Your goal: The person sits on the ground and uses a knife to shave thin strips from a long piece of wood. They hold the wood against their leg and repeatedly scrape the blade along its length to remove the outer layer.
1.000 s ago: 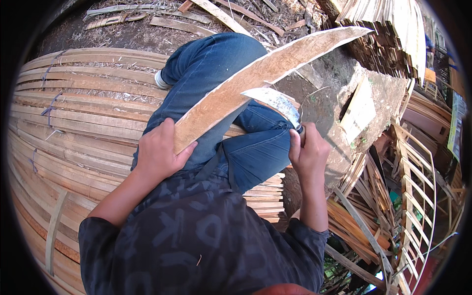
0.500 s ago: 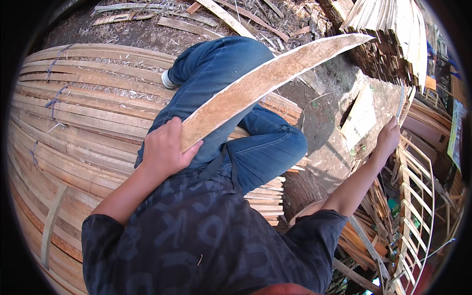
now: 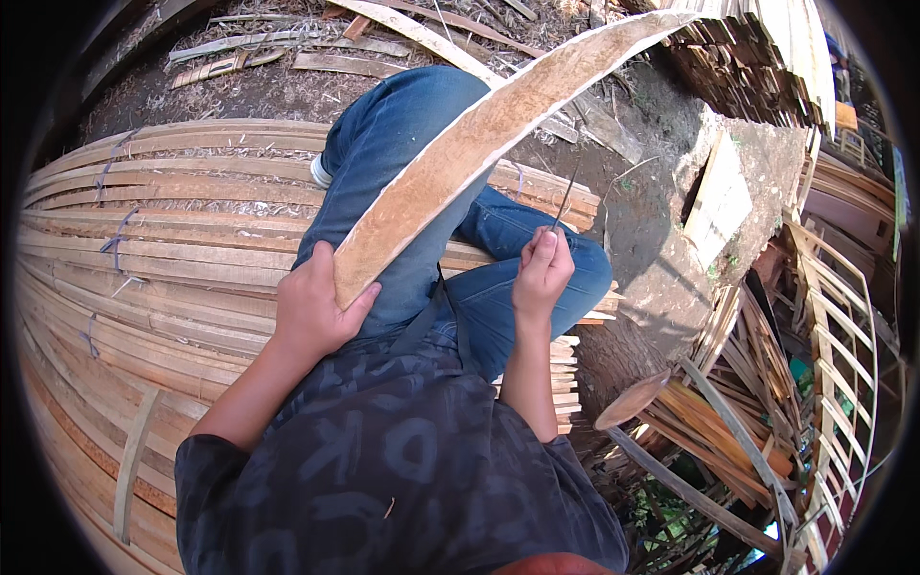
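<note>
I sit on a heap of bamboo slats with my legs in blue jeans stretched forward. My left hand grips the near end of a long, curved bamboo slab that slants up to the upper right. My right hand is closed over my right knee and pinches a thin dark sliver that points upward, close beside the slab's right edge.
A mossy stone block with a pale wood piece on it stands at the right. Stacked slats fill the upper right, ladder-like bamboo frames the right edge. Loose strips lie on the dirt ahead.
A second ago my right hand held a broad blade against the slab. It then reached out to the right, and is now back over my knee holding a thin sliver. The blade is gone from view.
</note>
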`<state>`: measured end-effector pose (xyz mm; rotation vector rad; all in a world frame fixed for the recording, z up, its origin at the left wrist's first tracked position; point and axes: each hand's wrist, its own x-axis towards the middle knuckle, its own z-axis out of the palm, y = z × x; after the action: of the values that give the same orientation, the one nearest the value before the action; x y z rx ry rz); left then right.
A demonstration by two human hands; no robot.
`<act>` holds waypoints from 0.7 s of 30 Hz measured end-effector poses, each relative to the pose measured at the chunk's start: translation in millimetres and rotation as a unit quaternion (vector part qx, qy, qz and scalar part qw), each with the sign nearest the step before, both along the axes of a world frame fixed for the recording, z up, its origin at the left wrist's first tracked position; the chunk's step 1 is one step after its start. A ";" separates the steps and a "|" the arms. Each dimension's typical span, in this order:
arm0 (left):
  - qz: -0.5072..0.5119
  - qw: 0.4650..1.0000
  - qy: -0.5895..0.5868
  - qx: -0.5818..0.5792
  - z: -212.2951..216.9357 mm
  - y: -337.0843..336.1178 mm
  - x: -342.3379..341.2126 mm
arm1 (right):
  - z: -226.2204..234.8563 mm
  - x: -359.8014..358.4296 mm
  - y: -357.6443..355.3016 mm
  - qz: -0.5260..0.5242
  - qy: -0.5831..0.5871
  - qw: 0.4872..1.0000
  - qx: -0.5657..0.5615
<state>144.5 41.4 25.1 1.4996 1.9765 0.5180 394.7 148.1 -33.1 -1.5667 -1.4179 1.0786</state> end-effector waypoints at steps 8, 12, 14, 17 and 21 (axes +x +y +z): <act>0.000 0.997 -0.078 -0.023 0.9 -0.6 -5.4 | 65.0 -20.3 47.3 0.242 -0.251 0.922 0.167; -0.002 0.994 -0.103 -0.027 5.3 3.1 -7.1 | 76.2 -5.7 62.5 0.278 -0.341 0.872 0.217; -0.005 0.992 -0.120 -0.039 3.5 2.8 -11.3 | 81.3 -1.6 73.5 0.293 -0.392 0.837 0.247; -0.011 0.992 -0.124 -0.033 5.0 3.0 -12.4 | 86.1 18.0 103.3 0.224 -0.442 0.826 0.268; -0.010 0.993 -0.118 -0.031 5.6 4.8 -10.9 | 86.5 22.2 117.8 0.238 -0.462 0.795 0.312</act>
<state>133.6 46.2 30.7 1.3517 1.7781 0.5901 416.9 266.0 53.4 -1.2558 -2.5858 -0.0904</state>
